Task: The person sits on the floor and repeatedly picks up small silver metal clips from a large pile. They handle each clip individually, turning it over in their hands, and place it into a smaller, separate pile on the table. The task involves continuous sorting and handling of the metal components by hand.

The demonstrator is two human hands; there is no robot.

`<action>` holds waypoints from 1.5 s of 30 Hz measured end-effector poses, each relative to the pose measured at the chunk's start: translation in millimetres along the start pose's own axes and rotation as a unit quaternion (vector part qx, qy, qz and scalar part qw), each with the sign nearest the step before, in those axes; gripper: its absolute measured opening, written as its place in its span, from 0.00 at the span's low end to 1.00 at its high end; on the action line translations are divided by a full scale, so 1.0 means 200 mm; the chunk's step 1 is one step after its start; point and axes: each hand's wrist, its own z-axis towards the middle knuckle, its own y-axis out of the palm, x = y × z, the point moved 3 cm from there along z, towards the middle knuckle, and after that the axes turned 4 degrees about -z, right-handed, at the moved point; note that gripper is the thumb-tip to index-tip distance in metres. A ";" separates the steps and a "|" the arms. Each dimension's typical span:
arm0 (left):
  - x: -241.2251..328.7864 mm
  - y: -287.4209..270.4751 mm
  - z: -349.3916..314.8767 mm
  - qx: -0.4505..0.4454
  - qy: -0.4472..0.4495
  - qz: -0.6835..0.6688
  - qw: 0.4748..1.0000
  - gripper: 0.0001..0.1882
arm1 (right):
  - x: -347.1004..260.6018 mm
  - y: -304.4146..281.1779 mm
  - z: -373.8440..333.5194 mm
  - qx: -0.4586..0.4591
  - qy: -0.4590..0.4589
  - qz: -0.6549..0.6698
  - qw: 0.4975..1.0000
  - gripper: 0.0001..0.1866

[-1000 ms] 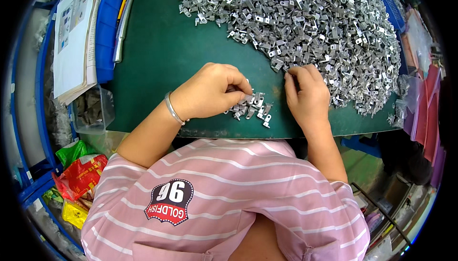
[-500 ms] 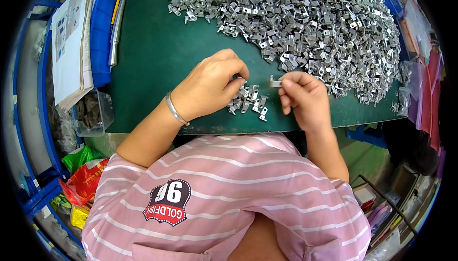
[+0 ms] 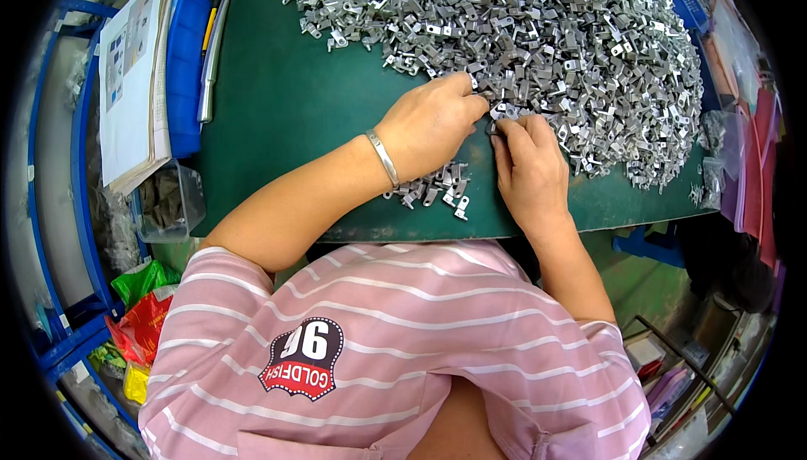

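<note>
Tabletop (image 3: 277, 124): deep green. Heaped metal parts (image 3: 521, 39): silver-grey, bright glints among darker greys. Smaller cluster of parts (image 3: 432, 193): same silver-grey. Bracelet (image 3: 382, 160): silver. Shirt (image 3: 403, 325): dusty pink, white stripes. Chest badge (image 3: 304, 357): black and red, white characters, dotted white border. Tray (image 3: 187, 65): bright blue. Top sheet (image 3: 126, 115): white, greyish printed patches. Plastic bags (image 3: 145, 324): green, red, yellow. Sheets at right edge (image 3: 766, 182): red, purple.

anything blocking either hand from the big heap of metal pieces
Nothing visible: the left hand and right hand are both at the near edge of the big heap. The small pile lies toward the near edge of the green table, out of their way.
</note>
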 end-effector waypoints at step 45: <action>0.02 -0.20 -0.16 -0.017 -0.222 -0.318 0.922 0.11 | 0.07 0.04 -0.13 -0.176 0.370 0.777 0.478 0.11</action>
